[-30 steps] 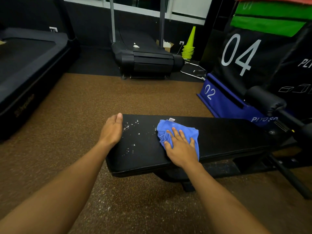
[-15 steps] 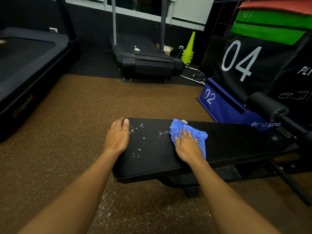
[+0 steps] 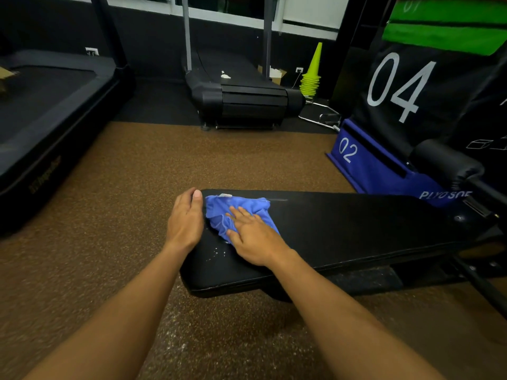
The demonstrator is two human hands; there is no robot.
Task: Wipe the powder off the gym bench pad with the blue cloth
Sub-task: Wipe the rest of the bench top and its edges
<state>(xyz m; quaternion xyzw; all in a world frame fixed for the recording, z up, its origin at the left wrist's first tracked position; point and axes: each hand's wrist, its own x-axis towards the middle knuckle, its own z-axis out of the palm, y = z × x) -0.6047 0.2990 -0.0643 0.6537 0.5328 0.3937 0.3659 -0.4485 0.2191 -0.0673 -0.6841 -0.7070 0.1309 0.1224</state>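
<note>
A black gym bench pad (image 3: 343,229) lies across the middle of the view. The blue cloth (image 3: 219,212) is bunched on the pad's left end, with my right hand (image 3: 252,237) pressed flat on it, fingers spread. My left hand (image 3: 185,218) rests cupped against the pad's left edge, touching the cloth's side and holding nothing. A few white powder specks (image 3: 216,253) remain on the pad just in front of the cloth. The cloth covers the rest of the left end.
Brown speckled rubber floor (image 3: 192,160) surrounds the bench. Stacked plyo boxes (image 3: 411,91) marked 04 and 02 stand at the right, with a black roller pad (image 3: 444,163) by them. A curved treadmill (image 3: 241,97) and stacked yellow cones (image 3: 311,75) are behind; another treadmill (image 3: 41,111) is left.
My right hand has swept the cloth leftward across the powder patch until it meets my left hand. Most specks that showed between the hands are now under the cloth.
</note>
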